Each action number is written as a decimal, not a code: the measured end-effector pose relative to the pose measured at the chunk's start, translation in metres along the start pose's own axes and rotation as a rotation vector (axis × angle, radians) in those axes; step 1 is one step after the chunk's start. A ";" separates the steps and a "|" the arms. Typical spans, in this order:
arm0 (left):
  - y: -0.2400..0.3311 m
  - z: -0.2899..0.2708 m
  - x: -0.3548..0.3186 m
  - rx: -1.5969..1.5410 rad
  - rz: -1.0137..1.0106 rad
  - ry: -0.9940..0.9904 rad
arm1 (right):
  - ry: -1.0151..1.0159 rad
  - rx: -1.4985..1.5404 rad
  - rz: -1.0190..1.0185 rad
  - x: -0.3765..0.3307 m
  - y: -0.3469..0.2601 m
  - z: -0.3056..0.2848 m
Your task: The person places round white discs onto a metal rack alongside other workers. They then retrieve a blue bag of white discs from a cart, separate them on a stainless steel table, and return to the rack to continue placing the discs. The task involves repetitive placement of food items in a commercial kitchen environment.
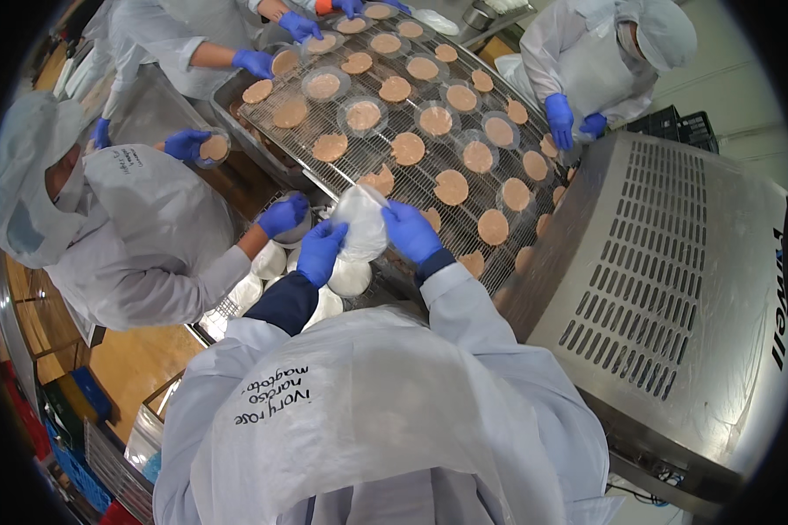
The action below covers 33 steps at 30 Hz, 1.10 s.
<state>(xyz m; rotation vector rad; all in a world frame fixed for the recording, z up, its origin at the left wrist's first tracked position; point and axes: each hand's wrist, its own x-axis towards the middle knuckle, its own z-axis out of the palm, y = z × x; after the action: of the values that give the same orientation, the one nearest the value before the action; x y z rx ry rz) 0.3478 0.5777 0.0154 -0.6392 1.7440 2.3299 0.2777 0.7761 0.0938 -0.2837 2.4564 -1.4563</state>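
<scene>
While the left hand (321, 254) and right hand (411, 232) pinch its edges, the round plastic film (361, 229) sits at the near side of the wire belt (363, 152); single or stacked, I cannot tell. Probably light, floppy and slippery, it should crease easily, so opposite rims suit gripping.

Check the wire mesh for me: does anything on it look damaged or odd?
Yes. A tan round near the wire mesh's left edge looks ragged along its far side, and a second round, beyond the right hand, has a notch on its left. Many others look evenly round.
</scene>
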 end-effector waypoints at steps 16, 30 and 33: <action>-0.015 0.029 -0.046 0.089 0.047 0.017 | 0.275 -0.328 0.138 -0.021 0.148 -0.094; -0.066 0.052 -0.069 0.165 0.079 0.004 | 0.743 -0.564 0.319 -0.054 0.172 -0.236; -0.063 0.075 -0.076 0.103 0.037 -0.071 | 0.589 -0.792 -0.040 -0.005 0.210 -0.218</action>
<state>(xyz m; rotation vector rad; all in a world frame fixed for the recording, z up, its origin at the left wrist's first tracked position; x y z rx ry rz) 0.4214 0.6771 0.0103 -0.5058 1.8448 2.2393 0.2044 1.0573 0.0091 -0.0419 3.4365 -0.5319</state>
